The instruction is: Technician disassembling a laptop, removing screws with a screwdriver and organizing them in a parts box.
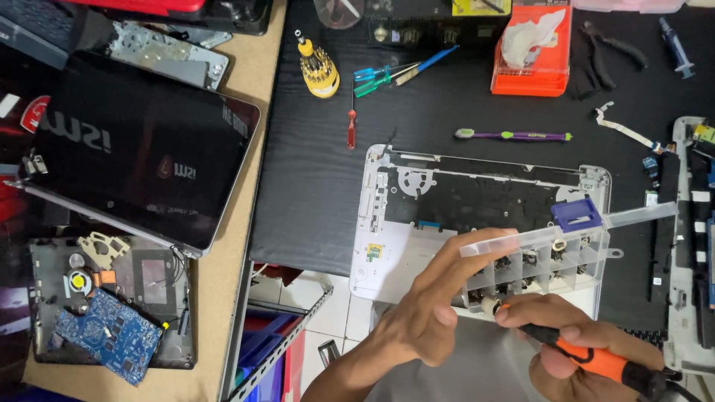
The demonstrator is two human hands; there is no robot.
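Head view: right hand (577, 339) is gripping an orange-and-black screwdriver (596, 359), fingers clamped round the handle, tip pointing left toward the near-left corner of a clear plastic compartment box (538, 264). Left hand (432, 309) is reaching in from below, fingers extended and together, fingertips (500, 237) touching the box's open lid edge; not closed on anything I can see.

Box is sitting on the near-right part of a white laptop bottom case (387, 246), which is lying open on the black desk (313, 164). Box is transparent, split into small cells holding dark bits, probably screws, too small to tell. Clear lid is tilting up and to the right, blue latch (576, 214) at the back edge.

Behind the case: purple toothbrush (514, 135), red-handled screwdriver (351, 123), yellow screwdriver bit set (319, 68), blue and green screwdrivers (380, 77), orange parts tray (532, 59), black pliers (607, 48). Left side, on the tan surface: black laptop lid (141, 149) lying face down, and a stripped chassis with a blue circuit board (108, 335) on it.
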